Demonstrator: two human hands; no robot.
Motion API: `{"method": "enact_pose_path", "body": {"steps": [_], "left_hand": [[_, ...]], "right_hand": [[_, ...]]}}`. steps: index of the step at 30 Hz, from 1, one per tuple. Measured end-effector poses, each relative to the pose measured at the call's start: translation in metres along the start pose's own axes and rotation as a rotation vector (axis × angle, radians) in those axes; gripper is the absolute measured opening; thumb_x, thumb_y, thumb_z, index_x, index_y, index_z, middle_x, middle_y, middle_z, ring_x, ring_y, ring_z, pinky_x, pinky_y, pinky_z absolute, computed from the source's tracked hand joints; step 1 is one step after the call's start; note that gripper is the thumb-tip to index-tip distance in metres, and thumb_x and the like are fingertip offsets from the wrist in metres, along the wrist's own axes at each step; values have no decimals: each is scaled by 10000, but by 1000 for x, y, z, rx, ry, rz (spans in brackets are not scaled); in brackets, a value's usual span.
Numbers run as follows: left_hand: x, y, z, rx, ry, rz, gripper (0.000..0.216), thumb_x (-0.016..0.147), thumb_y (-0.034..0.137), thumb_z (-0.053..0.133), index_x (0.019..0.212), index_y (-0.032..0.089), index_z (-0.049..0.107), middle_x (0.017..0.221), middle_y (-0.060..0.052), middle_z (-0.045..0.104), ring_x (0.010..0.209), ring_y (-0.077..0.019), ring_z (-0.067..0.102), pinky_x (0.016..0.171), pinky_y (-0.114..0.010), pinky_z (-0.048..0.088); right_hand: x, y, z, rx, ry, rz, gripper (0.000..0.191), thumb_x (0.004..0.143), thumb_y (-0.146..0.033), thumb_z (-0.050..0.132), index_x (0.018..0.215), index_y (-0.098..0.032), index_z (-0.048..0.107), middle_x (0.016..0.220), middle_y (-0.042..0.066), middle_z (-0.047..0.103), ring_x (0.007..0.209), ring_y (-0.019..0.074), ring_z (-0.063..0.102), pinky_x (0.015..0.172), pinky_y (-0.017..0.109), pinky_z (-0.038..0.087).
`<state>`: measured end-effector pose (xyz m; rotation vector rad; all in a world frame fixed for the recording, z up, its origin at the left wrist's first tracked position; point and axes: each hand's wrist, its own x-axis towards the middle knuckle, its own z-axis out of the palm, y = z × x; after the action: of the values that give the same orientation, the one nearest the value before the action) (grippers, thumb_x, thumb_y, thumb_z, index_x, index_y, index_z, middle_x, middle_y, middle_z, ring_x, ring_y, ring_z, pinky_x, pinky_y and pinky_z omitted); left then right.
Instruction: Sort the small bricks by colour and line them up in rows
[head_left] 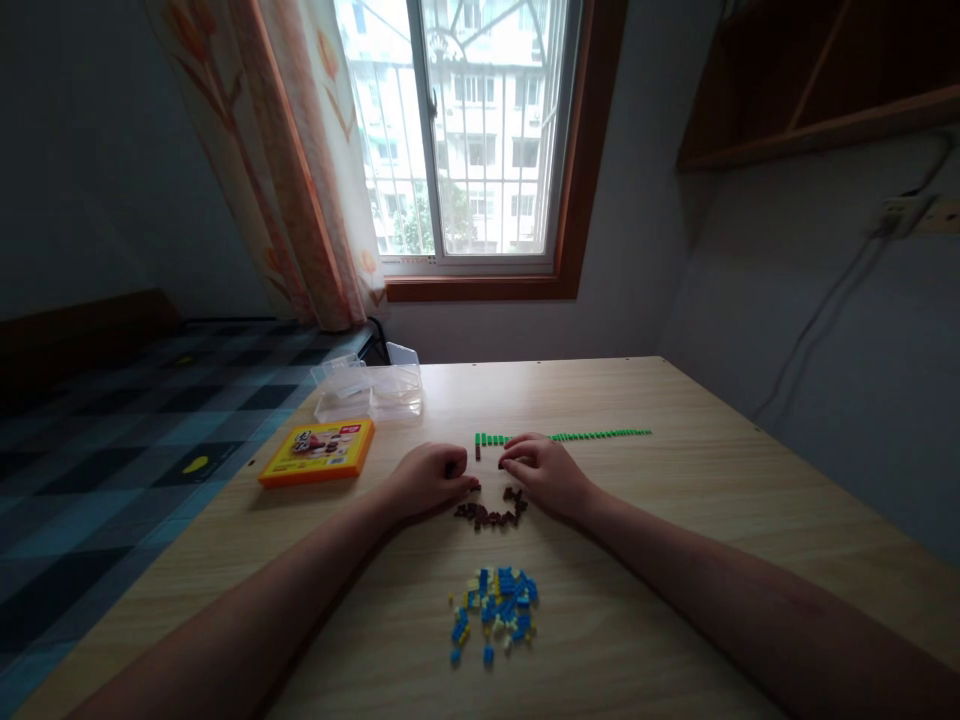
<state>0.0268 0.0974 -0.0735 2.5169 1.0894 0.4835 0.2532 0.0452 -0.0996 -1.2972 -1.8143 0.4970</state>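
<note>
My left hand (431, 475) rests on the table with its fingers curled. By its thumb tip lies a small brown building brick (476, 488); whether the thumb presses on it I cannot tell, and the palm is hidden. Opposite, my right hand (547, 473) pinches a tiny dark brown brick (501, 465) between thumb and fingertips. Just in front of me, between the hands, loose brown bricks (495, 518) form a curved heap. A single brown brick (478, 453) stands below the left end of a long row of green bricks (600, 435), partly covered by my right hand.
Nearer to me lies a pile of blue, yellow and cream bricks (499, 605). At the left are a yellow-orange box (319, 452) and an open clear plastic case (371, 390). A checked bed (150, 440) adjoins the wooden table (675, 560); a window is behind it.
</note>
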Motion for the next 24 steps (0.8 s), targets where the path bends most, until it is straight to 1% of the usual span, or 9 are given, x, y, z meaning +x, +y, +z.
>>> {"method": "enact_pose_path", "body": {"steps": [2,4,8,13,18,24], "left_hand": [[0,-1,0,1,-1,-11,374,748,430,641,572,194,412,548,61,417,561,-112,346,537,-246,238],[0,-1,0,4,-4,-17,364,751,412,636,571,194,407,549,61,413,561,-112,345,539,-248,236],[0,0,0,8,-3,-15,353,752,401,629,572,193,409,558,59,411,564,-111,346,546,-251,232],[0,2,0,16,-8,-30,351,748,403,627,567,194,411,551,58,414,563,-116,347,545,-254,231],[0,1,1,27,-10,-35,349,748,402,627,570,194,411,553,61,406,562,-113,344,543,-256,228],[-1,4,0,39,-7,-37,351,751,393,630,566,194,407,551,62,405,560,-112,339,542,-258,222]], "right_hand": [[0,-2,-2,-7,-14,-21,160,853,-205,634,844,-204,793,892,69,762,870,211,686,829,330,518],[0,-4,-3,-16,-28,-43,161,848,-191,633,843,-213,792,850,53,767,820,206,682,788,320,511],[-2,-4,-2,-17,-33,-91,156,841,-189,646,849,-218,799,858,45,779,824,204,690,770,304,503],[-2,2,1,16,-54,-97,150,847,-214,656,845,-225,806,843,32,785,792,190,701,735,276,500],[-1,7,3,35,-71,-101,134,823,-181,684,840,-225,809,837,28,787,772,176,701,724,259,490],[-1,5,2,-27,-70,-108,113,797,-167,708,809,-221,806,783,31,774,736,176,680,700,263,478]]}}
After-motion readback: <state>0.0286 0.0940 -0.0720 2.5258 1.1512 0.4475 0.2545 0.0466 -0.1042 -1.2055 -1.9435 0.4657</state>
